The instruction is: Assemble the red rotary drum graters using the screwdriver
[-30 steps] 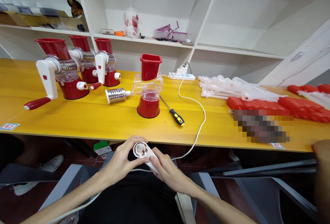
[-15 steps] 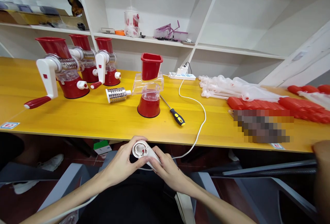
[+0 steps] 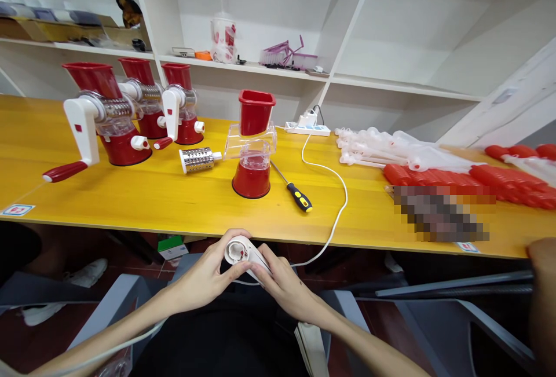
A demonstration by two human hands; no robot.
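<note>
Both hands grip a white plastic crank handle [image 3: 254, 254] just off the table's front edge, its round socket facing up. My left hand [image 3: 212, 270] wraps the socket end. My right hand [image 3: 284, 284] pinches the other end of the arm. Beyond them, on the table, stands a red rotary grater body [image 3: 254, 177] with a clear middle and a red hopper, without a drum inside. To its left lies a metal grater drum [image 3: 197, 160]. On its right a screwdriver [image 3: 299, 196] with a black and yellow grip lies flat.
Several assembled red graters [image 3: 121, 145] stand at the left of the yellow table [image 3: 191, 209]. A white cable [image 3: 336, 220] runs from a power strip [image 3: 308, 128] over the edge. White handle parts [image 3: 391, 148] and red grips [image 3: 438, 177] are piled at right. Shelves rise behind.
Almost nothing differs. Both hands keep hold of the crank handle in nearly the same spot, and the whole view has shifted very slightly.
</note>
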